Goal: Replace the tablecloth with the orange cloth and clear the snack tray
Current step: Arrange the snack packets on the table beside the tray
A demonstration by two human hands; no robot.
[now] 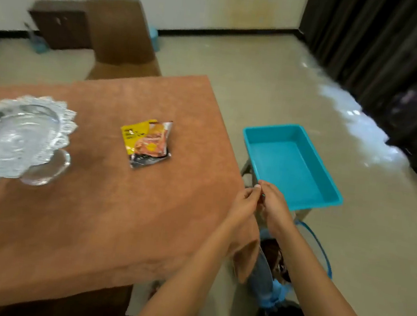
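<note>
An orange cloth (109, 211) covers the table. On it at the left stands a clear glass snack tray (11, 137) on a foot, with nothing in it. A yellow snack packet (147, 142) lies on the cloth near the middle. My left hand (245, 204) and my right hand (273, 205) meet just off the table's right edge, fingertips pinched together on something small that I cannot make out. Below them a blue bag (267, 274) with dark contents hangs beside the table.
A turquoise plastic bin (328, 186) stands on a stool to the right of the table, with nothing in it. A brown chair (122, 35) sits behind the table, a dark cabinet (59, 26) by the wall. Dark curtains (392, 61) hang at the right.
</note>
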